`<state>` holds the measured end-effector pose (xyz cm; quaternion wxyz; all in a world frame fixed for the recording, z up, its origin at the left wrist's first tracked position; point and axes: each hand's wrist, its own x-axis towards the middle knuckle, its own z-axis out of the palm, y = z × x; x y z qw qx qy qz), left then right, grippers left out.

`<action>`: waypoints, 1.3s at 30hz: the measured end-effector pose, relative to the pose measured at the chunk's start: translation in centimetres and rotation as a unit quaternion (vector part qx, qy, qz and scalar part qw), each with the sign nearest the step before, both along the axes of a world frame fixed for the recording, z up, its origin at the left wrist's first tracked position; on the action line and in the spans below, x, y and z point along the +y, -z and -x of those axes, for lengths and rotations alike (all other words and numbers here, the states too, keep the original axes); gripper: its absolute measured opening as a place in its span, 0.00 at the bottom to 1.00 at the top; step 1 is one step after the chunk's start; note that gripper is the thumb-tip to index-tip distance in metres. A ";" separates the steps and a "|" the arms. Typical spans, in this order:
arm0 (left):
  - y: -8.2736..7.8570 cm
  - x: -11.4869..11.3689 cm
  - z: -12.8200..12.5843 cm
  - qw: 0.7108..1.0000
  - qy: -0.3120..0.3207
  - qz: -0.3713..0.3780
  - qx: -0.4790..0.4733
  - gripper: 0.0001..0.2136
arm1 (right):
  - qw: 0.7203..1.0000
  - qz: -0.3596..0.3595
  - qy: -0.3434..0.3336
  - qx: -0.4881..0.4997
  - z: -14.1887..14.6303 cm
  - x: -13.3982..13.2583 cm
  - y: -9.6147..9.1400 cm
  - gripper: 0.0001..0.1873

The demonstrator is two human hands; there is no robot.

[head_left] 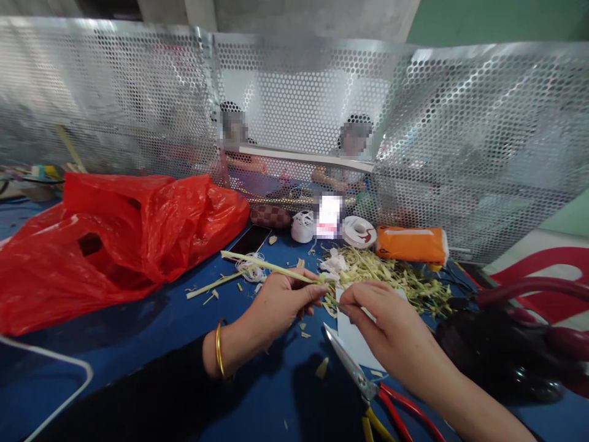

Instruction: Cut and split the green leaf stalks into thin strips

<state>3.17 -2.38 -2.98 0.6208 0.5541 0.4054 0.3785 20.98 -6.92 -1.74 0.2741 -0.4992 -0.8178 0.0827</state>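
Around the stalk (264, 264), left hand (284, 298) curled

On the tabletop (262, 399), a bag (119, 224) lies at left, scissors (352, 366) nearer me than my right hand (384, 313), plant scraps (384, 270) beyond it.

Readable text: none.
White spool (352, 234): a dark red marking on its face, no letters legible.
Orange pack (411, 244): printing too small and blurred to read.
Lit screen (329, 218): pixelated, its content unreadable.
Red-and-white surface at right (543, 255): bold curved shapes, not legible as a letter or sign.
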 end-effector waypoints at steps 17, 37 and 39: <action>0.2 -0.3 0.3 0.992 0.066 0.098 -0.035 0.13 | 0.963 0.119 0.037 0.239 0.5 1.2 0.7 0.13; 0.4 -1.0 -0.3 0.989 0.108 0.099 0.033 0.12 | 0.958 0.030 0.113 0.263 0.7 1.3 1.5 0.07; 0.3 -1.2 -0.2 0.984 0.147 0.097 0.031 0.13 | 0.970 0.018 0.072 0.232 0.5 1.4 1.2 0.09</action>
